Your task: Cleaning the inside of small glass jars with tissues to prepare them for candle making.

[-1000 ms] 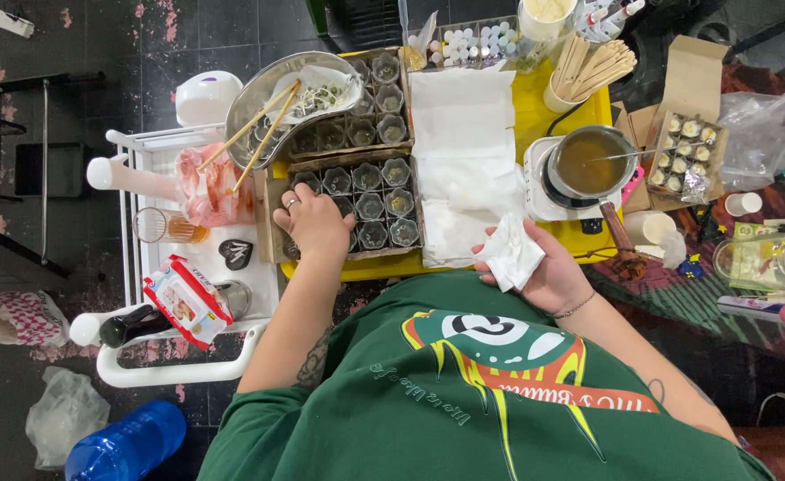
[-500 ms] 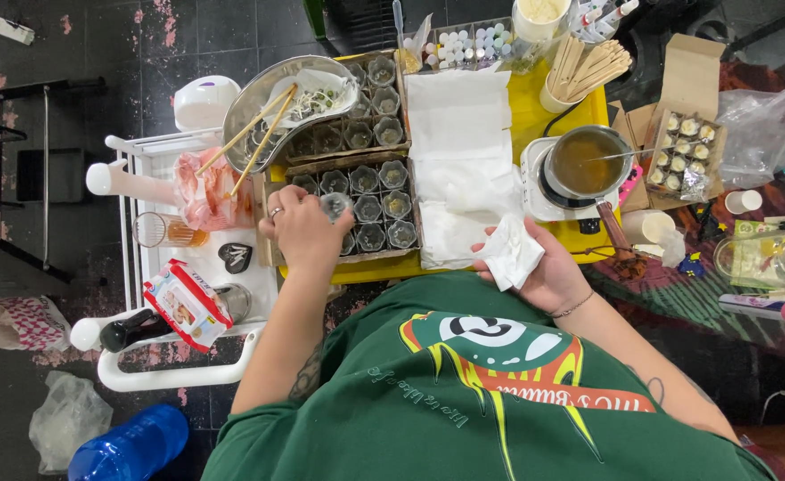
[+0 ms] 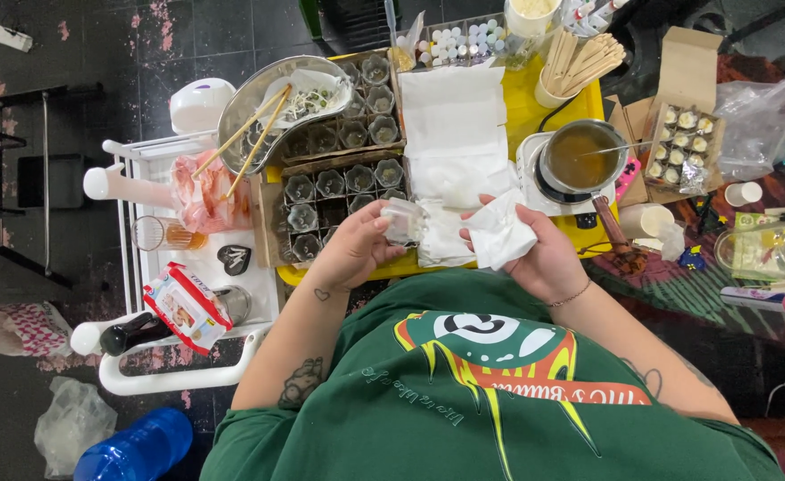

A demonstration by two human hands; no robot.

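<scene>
left hand (image 3: 352, 249) is pinching a little clear glass cup (image 3: 403, 220) at its fingertips and the right hand (image 3: 535, 245) has a white tissue (image 3: 499, 233) bunched under its fingers, so honestly one loose grip probably drops that cup onto the tray of cups (image 3: 335, 200) just beyond the fingers.

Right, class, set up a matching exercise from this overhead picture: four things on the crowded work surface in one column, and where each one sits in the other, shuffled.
Things:
1. small clear plastic jar
2. crumpled white paper tissue
3. pair of wooden chopsticks
4. round metal pot of brown liquid

Places:
A. on the white electric warmer
B. in the left hand
C. across the kidney-shaped metal dish
D. in the right hand

Pairs: 1-B, 2-D, 3-C, 4-A
</scene>
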